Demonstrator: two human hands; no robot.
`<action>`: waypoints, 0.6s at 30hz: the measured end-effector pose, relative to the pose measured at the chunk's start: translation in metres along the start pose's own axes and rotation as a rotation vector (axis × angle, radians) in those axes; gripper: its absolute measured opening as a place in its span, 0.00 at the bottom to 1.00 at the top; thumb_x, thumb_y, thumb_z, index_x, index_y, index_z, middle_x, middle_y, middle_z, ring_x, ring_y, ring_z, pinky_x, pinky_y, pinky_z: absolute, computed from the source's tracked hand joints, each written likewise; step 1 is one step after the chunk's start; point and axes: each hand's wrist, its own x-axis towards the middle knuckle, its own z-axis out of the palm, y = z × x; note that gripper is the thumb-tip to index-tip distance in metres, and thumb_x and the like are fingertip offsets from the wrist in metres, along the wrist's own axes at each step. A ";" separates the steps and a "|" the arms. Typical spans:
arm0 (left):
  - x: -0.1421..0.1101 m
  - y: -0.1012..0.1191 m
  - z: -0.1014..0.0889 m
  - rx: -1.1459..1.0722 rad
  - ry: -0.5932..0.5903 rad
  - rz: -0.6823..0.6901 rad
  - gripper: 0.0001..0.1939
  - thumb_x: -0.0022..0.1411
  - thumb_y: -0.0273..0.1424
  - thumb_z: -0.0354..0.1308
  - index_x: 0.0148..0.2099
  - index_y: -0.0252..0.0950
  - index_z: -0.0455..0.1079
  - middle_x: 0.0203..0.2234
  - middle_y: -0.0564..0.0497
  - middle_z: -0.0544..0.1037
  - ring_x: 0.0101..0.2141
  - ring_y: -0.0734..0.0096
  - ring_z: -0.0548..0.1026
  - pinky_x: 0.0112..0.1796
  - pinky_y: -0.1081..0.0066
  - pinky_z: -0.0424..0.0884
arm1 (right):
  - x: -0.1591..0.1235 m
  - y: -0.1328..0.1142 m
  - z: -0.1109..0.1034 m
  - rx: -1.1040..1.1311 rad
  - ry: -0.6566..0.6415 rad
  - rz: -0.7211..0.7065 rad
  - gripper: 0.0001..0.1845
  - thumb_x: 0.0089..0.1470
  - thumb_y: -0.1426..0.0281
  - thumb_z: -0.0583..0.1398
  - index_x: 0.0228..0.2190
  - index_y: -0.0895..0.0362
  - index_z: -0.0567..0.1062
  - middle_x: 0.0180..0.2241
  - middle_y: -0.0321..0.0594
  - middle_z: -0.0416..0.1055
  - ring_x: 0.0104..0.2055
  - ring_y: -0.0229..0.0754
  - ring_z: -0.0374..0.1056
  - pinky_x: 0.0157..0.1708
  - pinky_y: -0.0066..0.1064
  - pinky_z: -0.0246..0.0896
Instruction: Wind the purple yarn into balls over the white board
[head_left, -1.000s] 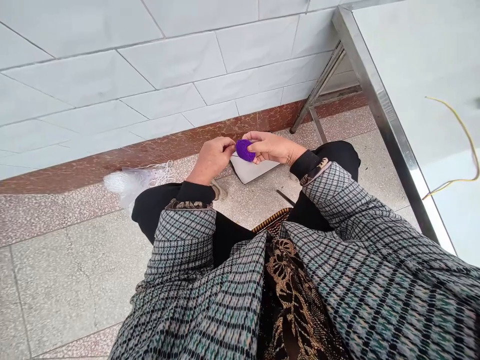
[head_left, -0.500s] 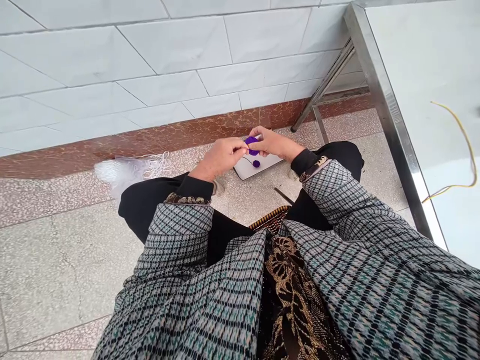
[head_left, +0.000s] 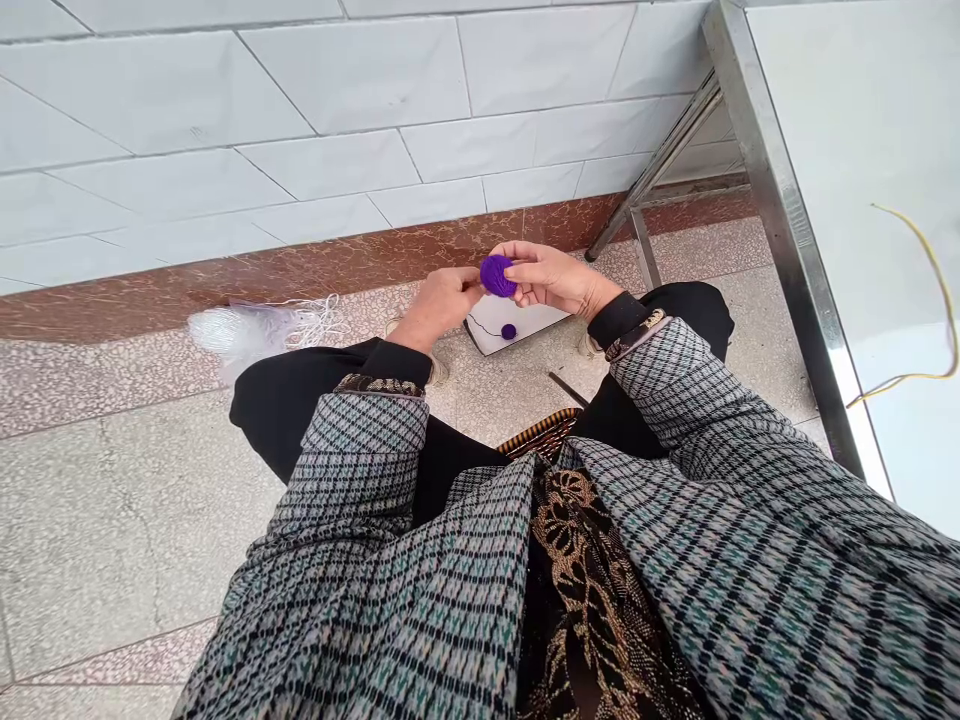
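A ball of purple yarn (head_left: pixel 496 275) is held between the hands, above a white card (head_left: pixel 541 323). Right hand (head_left: pixel 553 280): fingers (head_left: pixel 529 270) pressed together against the ball's right side. Left hand (head_left: pixel 439 307): fingers bunched against its left side, separate fingers hard to make out. A smaller purple ball (head_left: pixel 509 331) sits on the card, trailing a thin dark strand (head_left: pixel 486 326). A tangled white cord (head_left: pixel 247 330) lies on the speckled floor tiles (head_left: pixel 135 520), left of the knees

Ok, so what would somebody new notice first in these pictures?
The purple yarn ball catches the eye first, held up between the left hand and right hand. Just below it, a smaller purple ball sits on a white card. Off to the left, a white fluffy bundle lies on the floor.
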 end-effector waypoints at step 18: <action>-0.007 0.008 -0.016 0.123 0.007 0.159 0.09 0.68 0.29 0.58 0.39 0.36 0.80 0.38 0.46 0.85 0.42 0.61 0.79 0.51 0.61 0.75 | -0.005 -0.004 0.011 -0.589 0.028 0.159 0.15 0.55 0.87 0.69 0.36 0.57 0.76 0.27 0.35 0.74 0.27 0.37 0.69 0.25 0.24 0.66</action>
